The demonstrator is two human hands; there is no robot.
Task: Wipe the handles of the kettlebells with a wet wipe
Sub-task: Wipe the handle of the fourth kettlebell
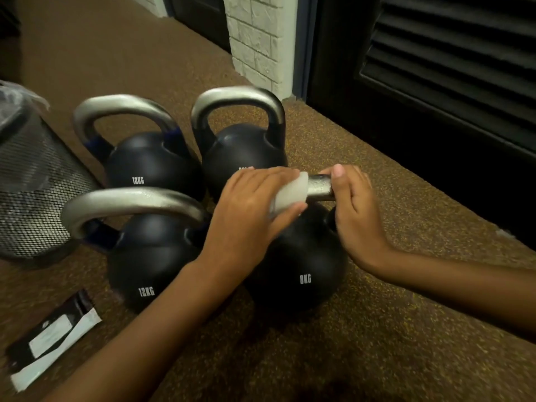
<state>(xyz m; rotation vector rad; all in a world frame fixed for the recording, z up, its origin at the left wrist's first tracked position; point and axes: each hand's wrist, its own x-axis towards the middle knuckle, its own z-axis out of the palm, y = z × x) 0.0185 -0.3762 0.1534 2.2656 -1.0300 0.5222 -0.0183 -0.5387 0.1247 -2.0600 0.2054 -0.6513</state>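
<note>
— Where is the wet wipe (291,194) now?
— In my left grip (252,204). The fingers are curled on it and wrap it around the handle (319,185) of the 8KG kettlebell (301,265).
— And your right grip (352,204)?
— It is clamped on the right end of the same handle. The kettlebell stands on the floor (377,314), just beside a 12KG kettlebell (150,271) at its left.

We saw four black kettlebells standing upright, clustered on the floor (377,329): the front 12KG kettlebell (150,268), the rear 12KG kettlebell (153,163), the rear right kettlebell (240,152) and the 8KG kettlebell (304,265). The white wet wipe (290,195) was wrapped around the 8KG kettlebell's silver handle (319,185).
</note>
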